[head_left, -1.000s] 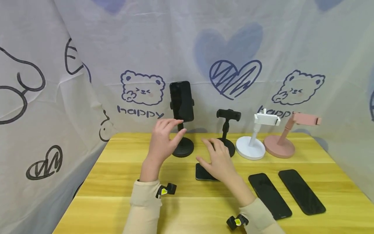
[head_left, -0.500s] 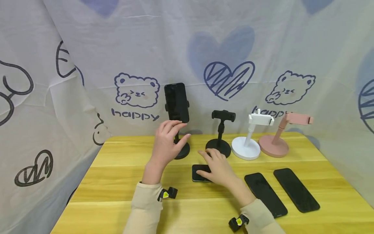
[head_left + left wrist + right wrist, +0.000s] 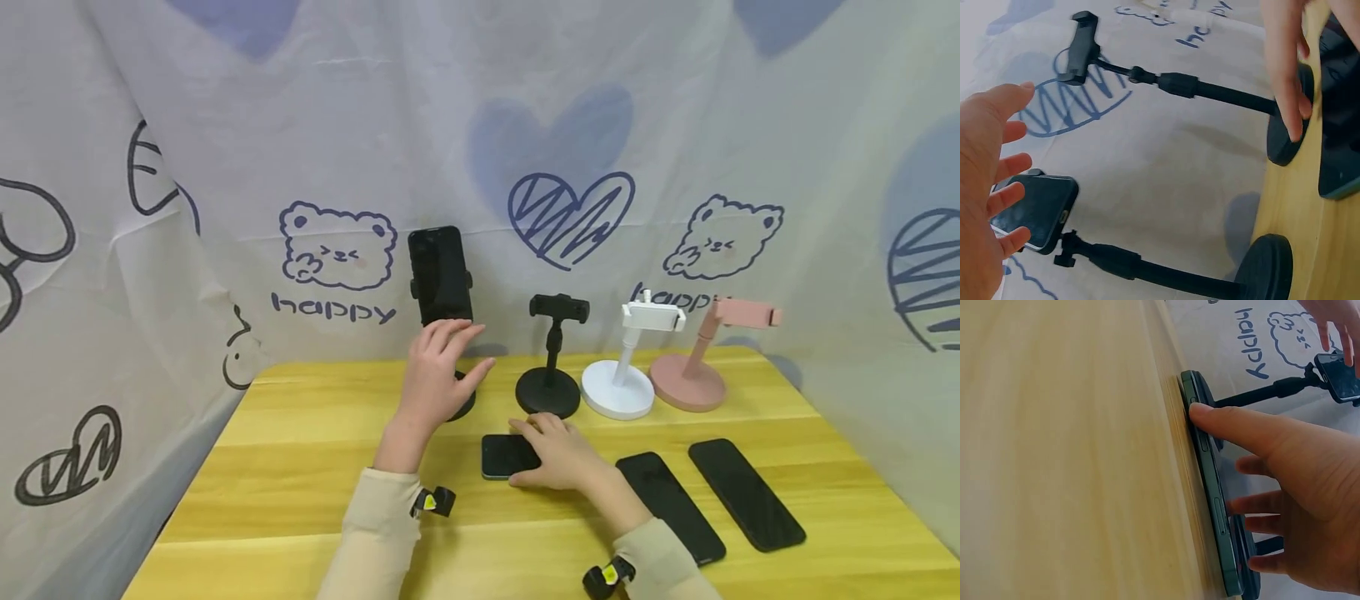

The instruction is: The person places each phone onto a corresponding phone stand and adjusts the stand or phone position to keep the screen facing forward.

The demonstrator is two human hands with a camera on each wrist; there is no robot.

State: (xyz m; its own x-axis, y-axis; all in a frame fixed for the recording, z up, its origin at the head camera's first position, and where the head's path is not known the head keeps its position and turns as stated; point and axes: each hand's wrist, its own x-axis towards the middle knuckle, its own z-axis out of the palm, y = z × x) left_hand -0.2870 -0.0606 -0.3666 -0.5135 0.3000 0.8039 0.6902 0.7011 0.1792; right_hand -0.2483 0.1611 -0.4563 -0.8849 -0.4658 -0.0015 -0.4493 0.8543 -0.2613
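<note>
My left hand is raised, fingers spread and holding nothing, in front of a black phone stand. That stand's clamp carries an upright phone; its base is partly hidden by the hand, and the left wrist view shows its stem. My right hand reaches over a green-edged phone lying flat on the table. In the right wrist view the thumb is at the side edge of this phone, and the other fingers stretch across toward its far side.
Behind the right hand stand an unloaded black phone stand, a white stand and a pink stand. Two more black phones, one nearer and one farther right, lie on the wooden table. A printed cloth hangs behind.
My right hand has come down and toward me, from above the flat phone to its edges. The left hand stays raised by the loaded stand. The head view has shifted slightly.
</note>
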